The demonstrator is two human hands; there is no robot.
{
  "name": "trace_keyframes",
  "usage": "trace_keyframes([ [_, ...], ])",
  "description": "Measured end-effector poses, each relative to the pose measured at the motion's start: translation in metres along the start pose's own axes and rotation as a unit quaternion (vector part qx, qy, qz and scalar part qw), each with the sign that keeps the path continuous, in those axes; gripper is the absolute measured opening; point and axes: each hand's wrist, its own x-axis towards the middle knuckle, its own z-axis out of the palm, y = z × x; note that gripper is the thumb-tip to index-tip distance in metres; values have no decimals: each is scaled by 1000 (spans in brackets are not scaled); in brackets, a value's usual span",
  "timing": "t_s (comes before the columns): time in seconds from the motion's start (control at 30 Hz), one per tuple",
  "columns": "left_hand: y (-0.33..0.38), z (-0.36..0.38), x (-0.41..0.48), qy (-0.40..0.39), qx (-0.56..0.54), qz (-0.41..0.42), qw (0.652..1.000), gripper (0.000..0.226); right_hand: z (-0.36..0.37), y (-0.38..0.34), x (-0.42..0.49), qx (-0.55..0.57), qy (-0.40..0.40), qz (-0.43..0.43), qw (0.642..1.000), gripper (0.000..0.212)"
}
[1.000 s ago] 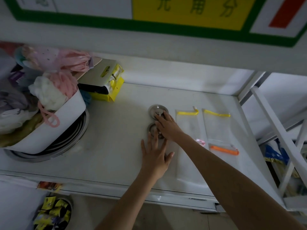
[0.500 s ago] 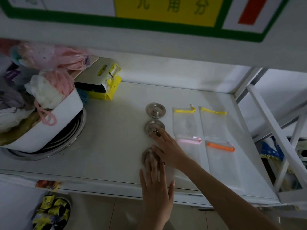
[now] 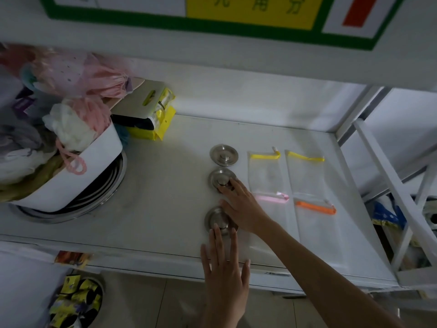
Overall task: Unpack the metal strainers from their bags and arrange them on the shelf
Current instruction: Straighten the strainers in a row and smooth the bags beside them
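Three round metal strainers stand in a column on the white shelf (image 3: 153, 209): a far strainer (image 3: 223, 155), a middle strainer (image 3: 218, 178) and a near strainer (image 3: 216, 220). My right hand (image 3: 241, 207) lies flat between the middle and near strainers, its fingertips on the middle one's knob and its thumb side against the near one. My left hand (image 3: 224, 263) is spread open at the shelf's front edge, fingertips touching the near strainer. Neither hand grips anything. Clear bags lie flat to the right: a yellow-topped bag (image 3: 264, 171), another yellow-topped bag (image 3: 305, 176), a pink-sealed bag (image 3: 272, 197) and an orange-sealed bag (image 3: 315, 207).
A white tub (image 3: 78, 176) of pink and white mesh sponges sits tilted on stacked metal basins (image 3: 111, 183) at the left. Yellow packs (image 3: 153, 119) lie behind it. A white shelf frame (image 3: 390, 176) stands at the right. A basket of yellow packets (image 3: 75, 301) is on the floor.
My right hand drew back from the far strainers toward the near one. My left hand slid back to the shelf's front edge, uncovering a third strainer.
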Motion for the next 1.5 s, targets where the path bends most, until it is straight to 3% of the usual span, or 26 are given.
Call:
trace_keyframes([
  [0.9,-6,2,21,20,6,-3,1000,68,-5,-4,-3,44,0,-5,999,43],
  [1.03,19,0,20,26,-17,37,999,65,-22,-1,-9,73,55,-22,996,41],
  [1.13,47,8,14,4,-46,100,994,67,-39,28,-4,42,104,61,992,42],
  [1.27,74,20,7,-50,-21,183,982,78,-52,61,4,-20,20,191,981,52],
  [1.4,84,29,-1,-84,19,201,976,82,-47,61,0,-64,-55,188,979,56],
  [1.5,85,35,-5,-95,36,193,976,83,-42,63,-3,-79,-52,179,979,57],
])
